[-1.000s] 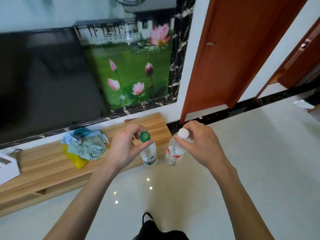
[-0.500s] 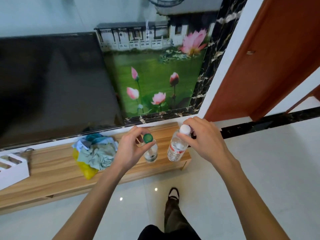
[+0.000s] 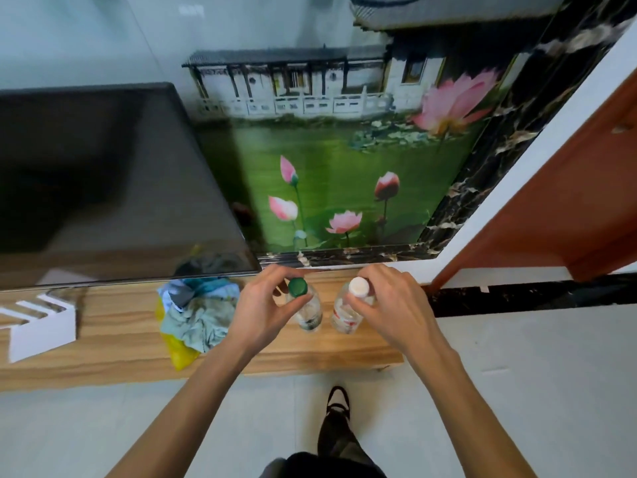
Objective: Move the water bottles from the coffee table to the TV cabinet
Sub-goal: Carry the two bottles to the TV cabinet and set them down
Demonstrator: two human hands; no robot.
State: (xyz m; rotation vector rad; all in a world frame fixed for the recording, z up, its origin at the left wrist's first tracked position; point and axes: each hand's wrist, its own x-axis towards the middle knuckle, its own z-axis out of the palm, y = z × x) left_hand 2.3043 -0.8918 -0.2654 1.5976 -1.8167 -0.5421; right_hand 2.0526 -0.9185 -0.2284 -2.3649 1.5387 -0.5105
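Each hand's grip pinches a bottle at the neck, the left hand (image 3: 262,313) on the green-capped bottle (image 3: 305,307) and the right hand (image 3: 393,305) on the white-capped bottle (image 3: 348,310), both upright over the TV cabinet (image 3: 113,339), likely for setting down.

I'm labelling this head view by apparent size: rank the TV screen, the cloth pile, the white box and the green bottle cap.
1. TV screen
2. cloth pile and white box: look alike, and the box is cut off by the frame edge, so unranked
3. green bottle cap
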